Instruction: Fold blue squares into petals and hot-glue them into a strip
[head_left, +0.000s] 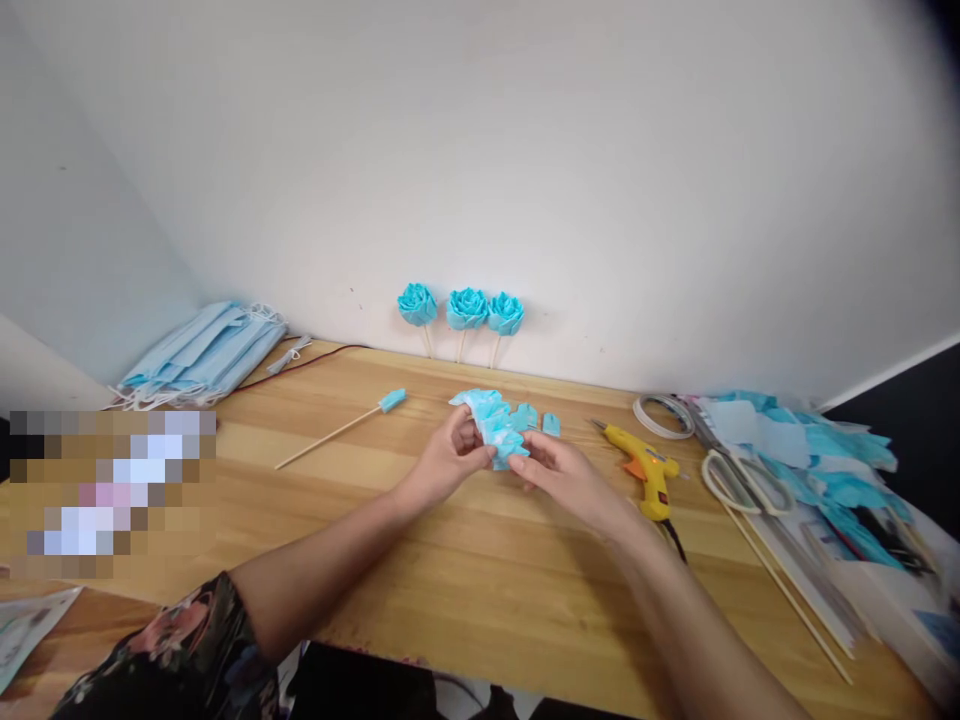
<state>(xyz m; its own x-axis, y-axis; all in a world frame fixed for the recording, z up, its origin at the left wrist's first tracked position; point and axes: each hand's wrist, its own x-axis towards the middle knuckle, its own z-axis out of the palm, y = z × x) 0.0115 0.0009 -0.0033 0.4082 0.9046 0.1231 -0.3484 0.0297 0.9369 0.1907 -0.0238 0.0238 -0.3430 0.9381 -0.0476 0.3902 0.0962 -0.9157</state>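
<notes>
My left hand (448,457) and my right hand (559,473) meet over the middle of the wooden table (465,580). Both pinch a bunch of light blue cut pieces (495,425), the left from the side, the right from below. A few loose blue pieces (551,423) lie just behind my right hand. A wooden stick with a blue tip (341,429) lies to the left of my hands.
Three blue paper roses on sticks (465,312) lean against the wall. A stack of blue face masks (202,355) lies far left. At the right lie a yellow glue gun (646,468), a tape roll (664,415), scissors (739,480), long sticks and blue scraps (817,450).
</notes>
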